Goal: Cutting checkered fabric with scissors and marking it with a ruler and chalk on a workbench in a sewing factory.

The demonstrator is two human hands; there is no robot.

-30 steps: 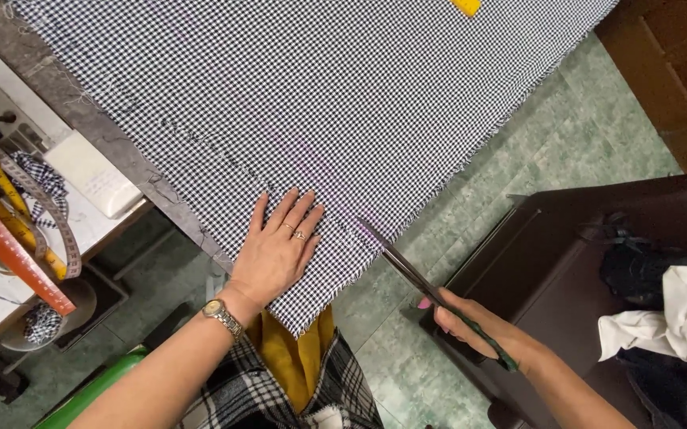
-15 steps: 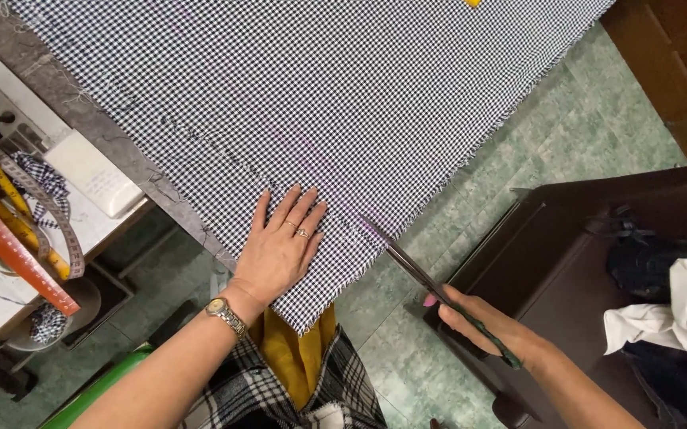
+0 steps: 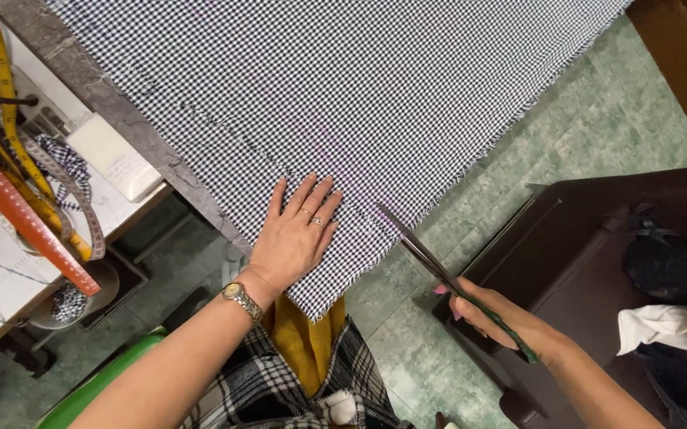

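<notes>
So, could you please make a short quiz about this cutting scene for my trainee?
1. True or false: the left hand lies flat on the checked fabric.
2. What does the right hand hold? A) scissors B) ruler C) pencil
3. Where do the scissors meet the cloth: at its frayed edge or in its middle?

Key:
1. True; the fingers are spread on it.
2. A, scissors.
3. At the frayed edge, right of the left hand.

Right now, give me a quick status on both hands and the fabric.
Left hand flat on checked fabric, open. Right hand gripping scissors, blades at fabric's frayed edge. Nothing blocking the blades.
</notes>
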